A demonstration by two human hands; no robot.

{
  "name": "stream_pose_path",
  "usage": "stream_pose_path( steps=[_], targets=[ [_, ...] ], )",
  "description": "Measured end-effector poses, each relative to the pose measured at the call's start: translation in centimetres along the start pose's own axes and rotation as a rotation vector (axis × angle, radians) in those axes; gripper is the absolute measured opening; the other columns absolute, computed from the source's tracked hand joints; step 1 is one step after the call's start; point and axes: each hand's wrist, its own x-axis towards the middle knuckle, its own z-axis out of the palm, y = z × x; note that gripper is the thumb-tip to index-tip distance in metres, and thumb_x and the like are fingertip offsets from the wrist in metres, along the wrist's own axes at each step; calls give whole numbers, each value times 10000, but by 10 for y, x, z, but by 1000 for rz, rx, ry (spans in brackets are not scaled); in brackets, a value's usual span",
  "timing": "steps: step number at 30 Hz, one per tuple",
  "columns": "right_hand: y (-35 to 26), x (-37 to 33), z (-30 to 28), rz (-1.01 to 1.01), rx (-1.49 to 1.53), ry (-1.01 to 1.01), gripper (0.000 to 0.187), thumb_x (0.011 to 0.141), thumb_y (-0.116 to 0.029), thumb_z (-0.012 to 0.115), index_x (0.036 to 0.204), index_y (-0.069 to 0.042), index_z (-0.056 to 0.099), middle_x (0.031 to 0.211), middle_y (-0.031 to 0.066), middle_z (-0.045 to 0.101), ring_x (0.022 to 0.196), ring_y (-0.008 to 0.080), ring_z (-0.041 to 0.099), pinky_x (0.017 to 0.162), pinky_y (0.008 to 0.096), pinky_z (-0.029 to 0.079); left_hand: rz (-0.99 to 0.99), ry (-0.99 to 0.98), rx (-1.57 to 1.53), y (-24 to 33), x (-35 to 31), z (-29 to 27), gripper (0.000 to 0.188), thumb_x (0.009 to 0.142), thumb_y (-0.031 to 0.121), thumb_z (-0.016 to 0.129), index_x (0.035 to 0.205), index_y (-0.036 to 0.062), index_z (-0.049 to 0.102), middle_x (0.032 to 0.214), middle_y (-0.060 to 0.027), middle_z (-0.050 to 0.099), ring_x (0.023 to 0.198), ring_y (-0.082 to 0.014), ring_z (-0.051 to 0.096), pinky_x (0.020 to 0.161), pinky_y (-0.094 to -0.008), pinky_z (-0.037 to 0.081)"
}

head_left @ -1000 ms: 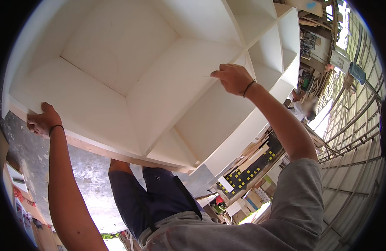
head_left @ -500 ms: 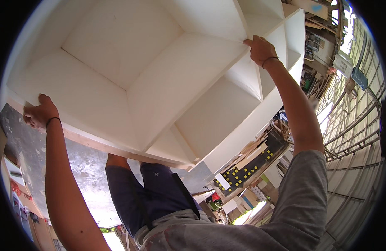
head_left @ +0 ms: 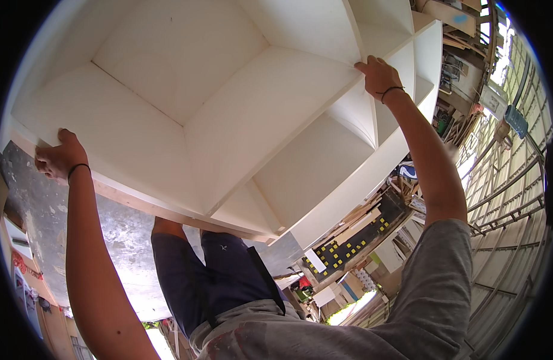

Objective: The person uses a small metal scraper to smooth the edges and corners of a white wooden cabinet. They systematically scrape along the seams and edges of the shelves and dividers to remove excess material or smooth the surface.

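Note:
A large white cabinet (head_left: pixel 132 132) with several open compartments fills the upper part of the view and leans over my legs. My left hand (head_left: pixel 62 157) grips its lower left edge, thumb on the inside and fingers curled under the outer face. Higher up on the right, my right hand (head_left: pixel 379 77) is closed on the front edge of a white divider panel (head_left: pixel 306 114), where it meets another panel. Both arms reach out apart. The fingertips under the left edge are partly hidden.
Grey concrete floor (head_left: pixel 36 198) lies below the cabinet at the left. To the right are stacked wood strips (head_left: pixel 348 225), a black board with yellow squares (head_left: pixel 342 255), and wood scraps at a corrugated metal wall (head_left: pixel 510 270). A blue-grey object (head_left: pixel 516 122) hangs there.
The cabinet and my right hand appear slightly lower and further right in view, along with the background. Both hands keep their grip in the same places.

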Motion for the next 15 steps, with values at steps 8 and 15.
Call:
stream_pose_path(
  steps=[8,15],
  targets=[
    [-10,-2,-7,26,158,-59,343,835,-74,508,1132,-200,624,1082,100,581,1081,283,558,909,408,474,-18,10,-24,9,-6,-8,749,773,446,598,1339,17,363,1393,-177,340,1290,-334,344,981,-488,380],
    [-26,-6,2,44,236,-37,347,832,-70,491,1127,-191,628,1051,107,582,1027,298,575,886,413,482,-39,9,-28,7,-6,-6,760,773,449,601,1350,20,354,1397,-170,336,1305,-312,328,981,-474,383]
  ],
)
